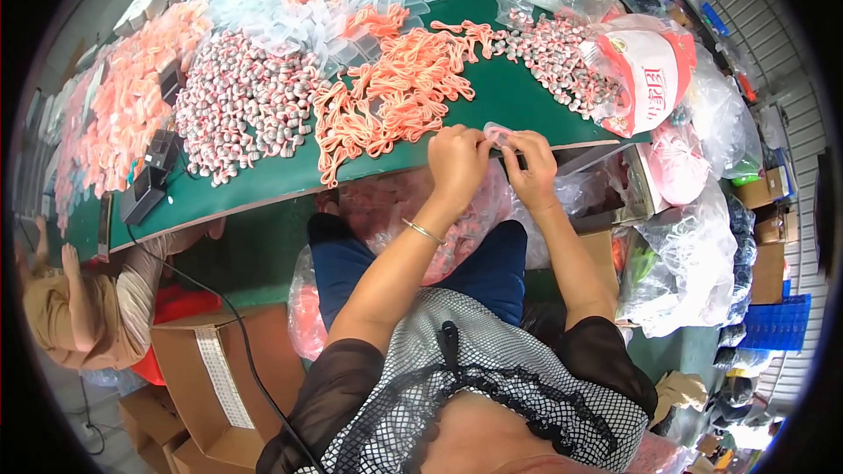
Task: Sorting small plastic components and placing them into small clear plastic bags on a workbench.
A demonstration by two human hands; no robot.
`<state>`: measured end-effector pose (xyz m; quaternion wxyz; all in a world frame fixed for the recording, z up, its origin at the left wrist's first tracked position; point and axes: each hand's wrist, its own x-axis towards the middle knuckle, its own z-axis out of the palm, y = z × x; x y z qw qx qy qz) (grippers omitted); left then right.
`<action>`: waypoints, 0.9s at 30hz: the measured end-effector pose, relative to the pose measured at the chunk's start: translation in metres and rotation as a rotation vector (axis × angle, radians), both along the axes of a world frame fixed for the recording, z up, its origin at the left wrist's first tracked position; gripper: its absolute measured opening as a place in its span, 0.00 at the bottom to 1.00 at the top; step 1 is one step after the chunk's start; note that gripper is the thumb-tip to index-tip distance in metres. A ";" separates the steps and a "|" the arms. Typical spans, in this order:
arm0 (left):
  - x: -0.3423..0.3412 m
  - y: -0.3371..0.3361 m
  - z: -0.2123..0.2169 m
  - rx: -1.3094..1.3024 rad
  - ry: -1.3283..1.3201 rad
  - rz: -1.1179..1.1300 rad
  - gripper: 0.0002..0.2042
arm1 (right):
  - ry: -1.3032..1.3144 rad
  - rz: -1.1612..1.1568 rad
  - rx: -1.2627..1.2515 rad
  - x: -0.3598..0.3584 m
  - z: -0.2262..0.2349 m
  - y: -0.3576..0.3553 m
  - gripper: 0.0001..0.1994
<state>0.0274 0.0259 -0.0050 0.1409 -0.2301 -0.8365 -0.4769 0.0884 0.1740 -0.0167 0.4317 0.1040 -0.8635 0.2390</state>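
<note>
Both hands meet at the green table's front edge, around a small clear plastic case [497, 132] with something pinkish in it. My left hand [457, 161] pinches the case from its left side, with a bangle on that wrist. From the other side, the fingers of my right hand [532, 164] close on the case. Just beyond my left hand lies a heap of looped orange cords [395, 88]. Farther left is a pile of small rounded pink-and-grey pieces [250, 105]. Empty-looking clear cases [320, 31] are heaped behind the cords.
A red-and-white sack [645, 75] stands at the table's right, with more small pieces [562, 61] by it. A black box-shaped device [143, 196] with a cable sits at the left edge. Another person [83, 312] sits at far left. Cardboard boxes [230, 377] stand below.
</note>
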 end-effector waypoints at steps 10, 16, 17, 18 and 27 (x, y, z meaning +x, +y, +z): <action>0.034 -0.023 0.000 -0.223 0.251 -0.087 0.24 | 0.017 -0.016 0.042 0.003 -0.011 0.001 0.14; -0.011 -0.021 0.004 -0.123 0.316 -0.299 0.22 | -0.032 0.046 -0.012 0.004 -0.006 -0.001 0.16; -0.013 -0.021 0.001 -0.130 0.335 -0.354 0.21 | -0.060 0.065 -0.014 0.003 -0.006 0.002 0.16; -0.013 -0.021 0.000 -0.129 0.338 -0.359 0.21 | -0.087 0.080 -0.015 0.003 -0.004 0.003 0.16; -0.014 -0.034 0.000 -0.034 0.351 -0.453 0.13 | -0.172 0.108 -0.065 0.012 0.014 -0.009 0.14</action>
